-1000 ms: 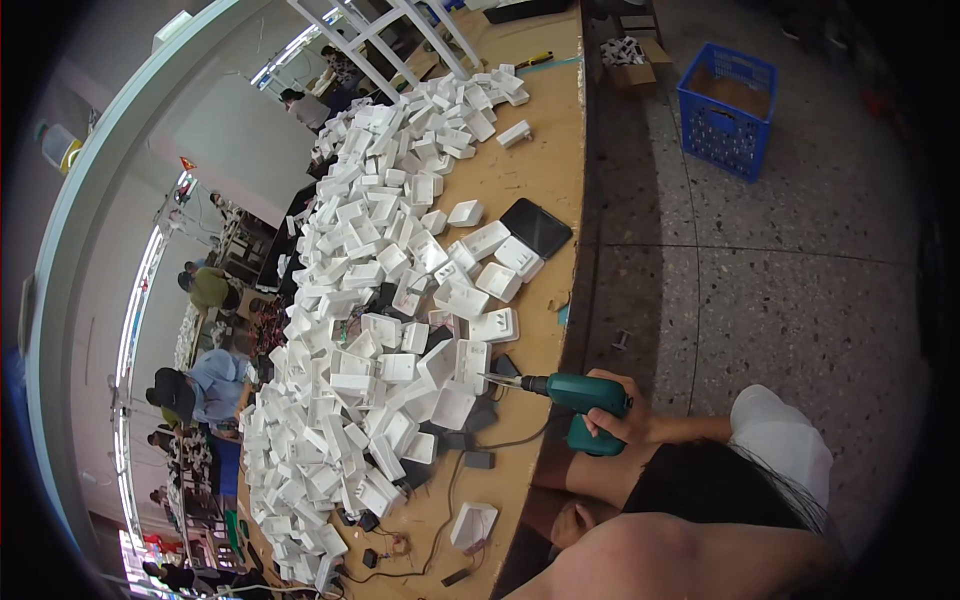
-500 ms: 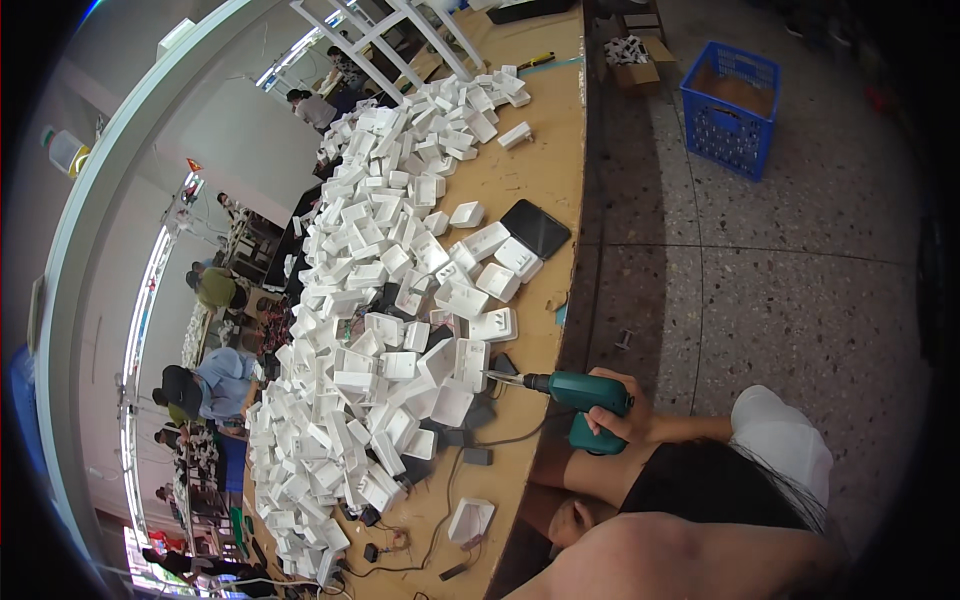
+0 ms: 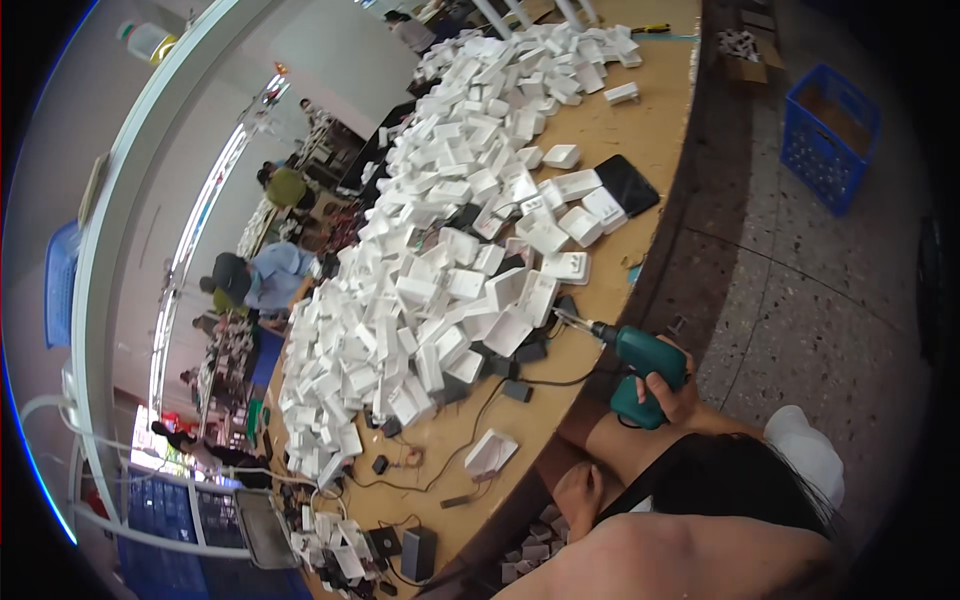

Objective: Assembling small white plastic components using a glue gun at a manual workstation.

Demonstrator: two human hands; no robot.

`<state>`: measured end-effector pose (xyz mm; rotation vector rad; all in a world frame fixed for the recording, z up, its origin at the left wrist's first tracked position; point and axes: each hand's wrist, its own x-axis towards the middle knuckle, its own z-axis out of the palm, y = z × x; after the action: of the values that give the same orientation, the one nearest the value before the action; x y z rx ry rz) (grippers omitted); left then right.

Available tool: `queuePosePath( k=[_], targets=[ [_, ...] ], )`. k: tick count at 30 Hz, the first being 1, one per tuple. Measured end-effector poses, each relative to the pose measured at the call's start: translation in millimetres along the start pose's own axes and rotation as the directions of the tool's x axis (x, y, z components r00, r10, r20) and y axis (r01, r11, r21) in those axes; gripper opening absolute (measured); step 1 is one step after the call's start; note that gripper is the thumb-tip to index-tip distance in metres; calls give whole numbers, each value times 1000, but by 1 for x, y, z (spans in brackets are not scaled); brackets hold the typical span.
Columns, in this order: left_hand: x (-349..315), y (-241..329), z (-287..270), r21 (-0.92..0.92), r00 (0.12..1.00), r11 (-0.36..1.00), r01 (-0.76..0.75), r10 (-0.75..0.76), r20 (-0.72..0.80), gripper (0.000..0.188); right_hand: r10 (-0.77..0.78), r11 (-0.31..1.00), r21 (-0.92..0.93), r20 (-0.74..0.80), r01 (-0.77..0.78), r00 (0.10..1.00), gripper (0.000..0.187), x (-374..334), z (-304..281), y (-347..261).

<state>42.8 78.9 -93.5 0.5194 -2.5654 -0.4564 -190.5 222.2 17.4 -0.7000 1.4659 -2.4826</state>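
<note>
My right hand (image 3: 680, 388) is wrapped round the handle of a green power drill (image 3: 650, 356). Its long metal bit points at the edge of the heap of white plastic casings (image 3: 430, 275), close to an upright open casing (image 3: 538, 298); whether the tip touches it I cannot tell. Low beside my thigh, my left hand (image 3: 580, 495) has its fingers curled, and anything inside them is hidden. A single white casing (image 3: 490, 455) with thin wires lies on the wooden table (image 3: 560, 425) near my left hand. Small black blocks and a dark cable (image 3: 478, 412) lie between it and the heap.
A black tablet-like slab (image 3: 627, 185) lies by the table's edge. On the floor stand a blue plastic crate (image 3: 828, 140) and a cardboard box (image 3: 745, 68) of small parts. A metal-framed tray (image 3: 268, 530) and a black box (image 3: 418, 553) are at the table's near-left end. Other people work beyond.
The whole view has shifted, so the table and drill appear farther right. More of my left hand shows, and the table's end with the tray has come into view. My right hand keeps hold of the drill.
</note>
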Motion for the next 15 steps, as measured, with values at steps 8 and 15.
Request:
queuePosePath(
  k=[8, 15],
  targets=[
    [-5, -7, 11, 45, 999, 999, -13, 12, 32, 11, -4, 1000, -20, 48, 5, 999, 34, 3, 3, -1],
    [-4, -10, 7, 19, 989, 997, 77, -78, 123, 10, 38, 999, -20, 26, -38, 999, 36, -2, 1, 6]
  ],
)
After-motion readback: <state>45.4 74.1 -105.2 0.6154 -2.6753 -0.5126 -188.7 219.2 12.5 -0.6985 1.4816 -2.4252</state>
